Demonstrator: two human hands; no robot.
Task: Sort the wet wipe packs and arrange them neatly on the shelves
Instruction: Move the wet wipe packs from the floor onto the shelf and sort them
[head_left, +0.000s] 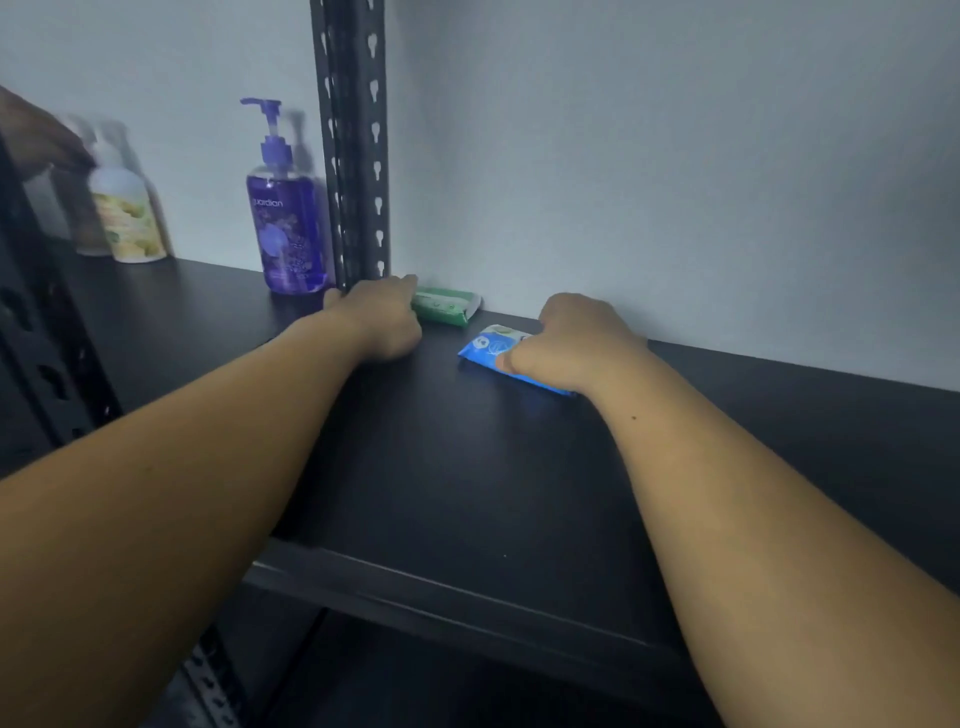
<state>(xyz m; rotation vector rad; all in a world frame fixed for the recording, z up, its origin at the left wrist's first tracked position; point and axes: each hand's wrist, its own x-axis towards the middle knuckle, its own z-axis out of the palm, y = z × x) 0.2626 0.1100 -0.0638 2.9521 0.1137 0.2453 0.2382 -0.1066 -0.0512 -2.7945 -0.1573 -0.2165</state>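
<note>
A green wet wipe pack (448, 306) lies flat at the back of the black shelf (467, 467), close to the wall. My left hand (379, 319) covers the pack's left end with curled fingers; whether it grips the pack is hidden. To the right lies a blue wet wipe pack (491, 349), angled toward the front. My right hand (569, 340) holds its right part, thumb on the near edge and fingers curled over the top.
A black perforated upright post (354, 140) stands at the back, just left of my left hand. Beyond it stand a purple pump bottle (284, 218) and a blurred white bottle (124, 208). Another person's hand (31, 132) shows at the far left.
</note>
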